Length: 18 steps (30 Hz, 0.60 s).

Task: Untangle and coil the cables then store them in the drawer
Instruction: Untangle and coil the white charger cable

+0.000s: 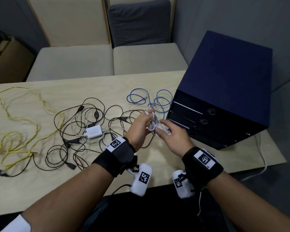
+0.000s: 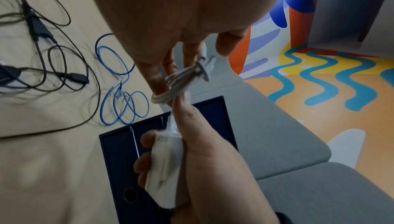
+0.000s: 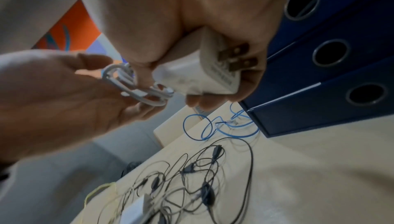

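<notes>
Coiling is the step I judge to be in hand. On the head view, the left hand (image 1: 139, 126) is curled round a small bundle of white cable (image 1: 153, 123), raised above the table (image 1: 40, 190) and just in front of the dark blue drawer unit (image 1: 224, 91). The right hand (image 1: 172, 139) meets it from the other side with bent fingers. The black cables (image 1: 80, 108), a yellow cable (image 1: 10, 133) and a blue cable (image 1: 151, 103) lie loose on the table, not yet sorted. On the left wrist view, the loops are pinched at the left fingertips, and the cable runs down into a white adapter (image 2: 164, 168) that the right fingers wrap round. On the right wrist view, the adapter's two prongs stick out of the right palm, and the loops lie across the left fingers. To do this well, I would make the loops even and pin them under the left thumb so none springs free. I would feed the last slack from the right without twisting, then lay the adapter against the bundle. The drawer fronts look closed to me, so one hand must take the whole bundle before the other pulls a drawer.
</notes>
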Available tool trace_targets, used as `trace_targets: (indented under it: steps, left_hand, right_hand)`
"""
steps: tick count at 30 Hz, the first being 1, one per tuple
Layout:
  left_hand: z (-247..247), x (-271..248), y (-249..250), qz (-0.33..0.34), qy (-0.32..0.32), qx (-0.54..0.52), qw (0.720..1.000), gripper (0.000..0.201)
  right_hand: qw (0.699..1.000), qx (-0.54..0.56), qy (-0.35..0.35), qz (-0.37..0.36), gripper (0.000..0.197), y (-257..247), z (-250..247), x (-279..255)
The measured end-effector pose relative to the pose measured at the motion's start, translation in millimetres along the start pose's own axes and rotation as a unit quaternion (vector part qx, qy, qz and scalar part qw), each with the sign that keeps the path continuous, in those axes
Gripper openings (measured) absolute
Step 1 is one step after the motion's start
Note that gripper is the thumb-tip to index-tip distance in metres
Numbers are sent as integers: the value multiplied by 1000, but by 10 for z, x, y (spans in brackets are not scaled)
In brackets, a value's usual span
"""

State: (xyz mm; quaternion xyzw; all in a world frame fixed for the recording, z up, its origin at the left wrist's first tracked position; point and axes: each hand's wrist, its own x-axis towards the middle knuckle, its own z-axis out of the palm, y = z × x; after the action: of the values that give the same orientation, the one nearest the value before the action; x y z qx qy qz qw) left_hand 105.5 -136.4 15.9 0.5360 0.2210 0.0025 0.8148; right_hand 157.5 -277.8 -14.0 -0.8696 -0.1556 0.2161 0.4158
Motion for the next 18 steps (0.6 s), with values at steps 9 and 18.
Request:
trace_targets:
  steps: [9,18]
  left_hand:
    - [66,104,-147,-50,10,-81,995,29]
    - [131,160,-315,-50,47,-32,997,23]
  right_hand:
    - [985,161,-67,9,26,134,-144,48]
    - [970,220,-92,53,20,352,-81,129]
